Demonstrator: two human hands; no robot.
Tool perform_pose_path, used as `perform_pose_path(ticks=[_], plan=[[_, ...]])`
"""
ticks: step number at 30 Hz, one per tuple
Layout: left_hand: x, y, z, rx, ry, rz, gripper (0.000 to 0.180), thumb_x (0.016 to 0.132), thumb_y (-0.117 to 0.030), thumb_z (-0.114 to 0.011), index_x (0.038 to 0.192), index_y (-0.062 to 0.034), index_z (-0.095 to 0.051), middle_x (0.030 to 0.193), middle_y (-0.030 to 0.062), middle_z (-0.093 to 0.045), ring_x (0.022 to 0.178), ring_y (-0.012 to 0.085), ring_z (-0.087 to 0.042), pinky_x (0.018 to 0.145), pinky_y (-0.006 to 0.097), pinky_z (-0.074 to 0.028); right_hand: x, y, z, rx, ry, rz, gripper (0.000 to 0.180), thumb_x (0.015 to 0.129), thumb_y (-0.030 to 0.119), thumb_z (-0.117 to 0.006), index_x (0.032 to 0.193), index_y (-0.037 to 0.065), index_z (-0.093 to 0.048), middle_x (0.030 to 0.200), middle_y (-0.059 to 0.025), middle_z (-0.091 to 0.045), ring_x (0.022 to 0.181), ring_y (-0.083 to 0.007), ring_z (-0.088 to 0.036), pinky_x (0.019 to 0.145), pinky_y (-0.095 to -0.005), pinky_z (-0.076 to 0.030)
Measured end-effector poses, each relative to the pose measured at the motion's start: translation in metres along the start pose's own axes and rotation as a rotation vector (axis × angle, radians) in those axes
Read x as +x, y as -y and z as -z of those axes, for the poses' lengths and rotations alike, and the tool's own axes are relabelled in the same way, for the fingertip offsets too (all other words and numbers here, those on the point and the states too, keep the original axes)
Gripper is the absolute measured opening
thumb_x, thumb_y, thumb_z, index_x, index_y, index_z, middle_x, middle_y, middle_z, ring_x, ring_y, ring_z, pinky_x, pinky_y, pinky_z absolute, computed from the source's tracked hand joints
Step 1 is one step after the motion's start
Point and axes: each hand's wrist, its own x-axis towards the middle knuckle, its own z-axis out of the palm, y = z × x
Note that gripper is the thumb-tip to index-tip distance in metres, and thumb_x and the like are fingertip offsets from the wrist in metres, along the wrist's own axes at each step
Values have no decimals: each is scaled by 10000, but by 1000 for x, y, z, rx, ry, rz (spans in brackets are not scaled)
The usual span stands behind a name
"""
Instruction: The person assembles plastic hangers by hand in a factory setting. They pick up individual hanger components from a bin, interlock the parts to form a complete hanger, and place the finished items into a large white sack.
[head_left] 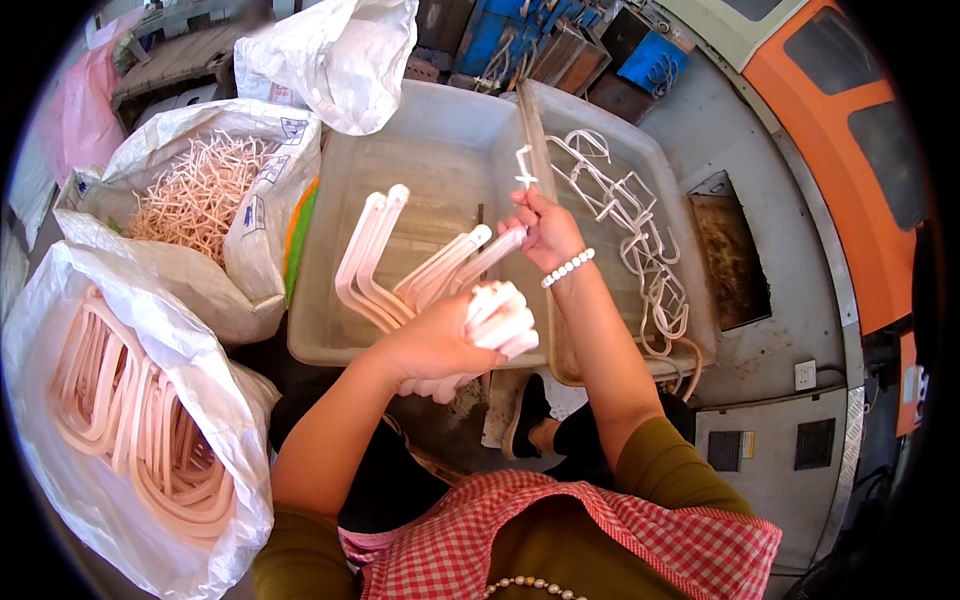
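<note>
My left hand [440, 345] grips a bundle of pale pink U-shaped plastic parts [400, 265], their bent ends pointing up and left over an empty translucent bin [440, 140]. My right hand [545, 232], with a bead bracelet at the wrist, pinches the tip of one part in the bundle and holds a small white trimmed piece [524, 165] above it. The right-hand bin [660, 170] beside it holds several white frame-shaped plastic scraps [640, 235].
A white sack of the same pink U-shaped parts [130, 410] stands at lower left. Behind it, another sack holds thin pale offcuts [200, 190]. A knotted white bag [340, 55] sits at the top. A grey machine surface with an orange panel [850, 150] is on the right.
</note>
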Motion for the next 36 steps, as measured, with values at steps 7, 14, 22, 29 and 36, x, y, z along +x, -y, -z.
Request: perform_pose_path(ticks=[7,14,22,29,36], plan=[[-1,-2,-2,226,17,197,692,710,-173,-701,1323,-30,-414,973,125,-624,888,191,-610,813,326,-494,-22,51,-29,75,-132,639,208,975,253,-446,949,78,-554,548,-2,-487,559,-177,-555,652,-356,-491],[21,18,16,-116,-410,-54,458,759,-165,-724,1136,10,-532,977,103,-633,868,184,-627,765,305,-510,-43,85,-195,-528,-29,1539,265,940,163,-468,1146,3,-517,811,-118,-622,803,-223,-591,773,-334,-481],[13,6,29,-633,-468,-49,262,820,-89,-652,1042,11,-555,882,105,-649,746,178,-651,658,326,-547,-32,4,-120,-595,387,522,566,952,327,-513,1395,14,-350,1371,-126,-436,1206,-200,-466,1019,-337,-372],[21,16,23,-690,-535,-11,285,831,-133,-680,1044,1,-547,897,100,-618,748,181,-635,636,336,-541,-72,-75,-44,-230,451,-129,508,907,235,-609,1316,15,-402,1249,-94,-518,1107,-159,-533,943,-327,-448],[16,23,15,-853,-354,45,305,839,-94,-650,1101,-13,-516,962,83,-613,854,191,-628,709,339,-545,-87,-60,-21,-120,480,-297,463,854,143,-663,1251,21,-457,1150,-86,-577,1041,-168,-578,924,-332,-478]])
